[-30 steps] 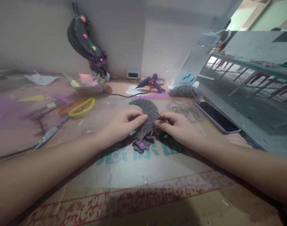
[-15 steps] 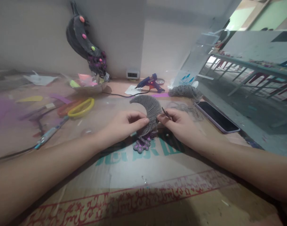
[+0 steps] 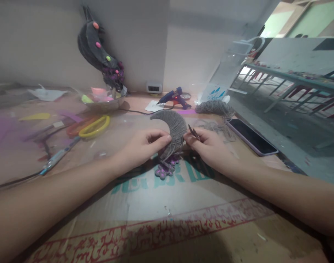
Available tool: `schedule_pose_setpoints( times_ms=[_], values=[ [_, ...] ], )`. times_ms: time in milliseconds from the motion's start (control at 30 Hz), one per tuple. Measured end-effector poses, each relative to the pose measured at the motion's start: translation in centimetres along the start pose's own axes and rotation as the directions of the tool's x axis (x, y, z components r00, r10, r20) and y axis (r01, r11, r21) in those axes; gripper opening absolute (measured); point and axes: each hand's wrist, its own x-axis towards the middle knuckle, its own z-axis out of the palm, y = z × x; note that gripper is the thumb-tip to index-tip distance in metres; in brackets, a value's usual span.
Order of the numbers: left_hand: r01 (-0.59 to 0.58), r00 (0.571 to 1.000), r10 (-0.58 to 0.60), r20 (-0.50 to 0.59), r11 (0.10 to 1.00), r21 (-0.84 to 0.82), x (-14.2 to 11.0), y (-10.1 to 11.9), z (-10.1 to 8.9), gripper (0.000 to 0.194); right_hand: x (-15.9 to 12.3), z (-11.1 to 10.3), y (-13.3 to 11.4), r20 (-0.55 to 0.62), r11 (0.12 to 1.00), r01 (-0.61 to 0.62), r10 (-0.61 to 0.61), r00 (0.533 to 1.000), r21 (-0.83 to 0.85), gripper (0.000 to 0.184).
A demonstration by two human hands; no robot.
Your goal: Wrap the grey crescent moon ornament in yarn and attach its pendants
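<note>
- A bowl [image 3: 101, 106] is sitting far left on the worktop [image 3: 145, 210], keeping loose coloured pieces together.
- The left hand [image 3: 156, 143] is nearly closed, pinching the crescent [image 3: 175, 122] at its inner curve, presumably for steadiness.
- The yarn-wrapped crescent is resting centrally between both hands, purple-grey flowers [image 3: 164, 171] showing at its near end.
- Beyond it, a glue gun [image 3: 173, 97] is pointing over white paper [image 3: 154, 106], probably against drips.
- The right hand [image 3: 204, 141], closed, is gripping a dark pointed tool [image 3: 193, 132], fingertips apparently touching the crescent's outer edge.
</note>
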Motion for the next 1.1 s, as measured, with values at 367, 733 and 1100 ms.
schedule_pose_setpoints(
  times_ms=[367,733,1100],
  values=[
    [-0.054,0.998,0.055,-0.008,0.997,0.06,0.13,0.13,-0.09,0.034,-0.04,-0.08,-0.25,0.024,0.986,0.067,-0.064,0.998,-0.151,0.036],
    [-0.064,0.998,0.066,-0.015,0.993,0.097,0.17,0.07,-0.2,0.034,-0.06,-0.09,-0.49,0.018,0.999,0.033,-0.033,0.999,-0.023,0.027],
    [0.135,0.99,-0.137,-0.04,0.99,-0.045,0.07,0.22,-0.25,0.036,-0.21,0.13,-0.63,0.114,0.998,0.004,0.004,0.993,-0.068,0.025]
  ],
)
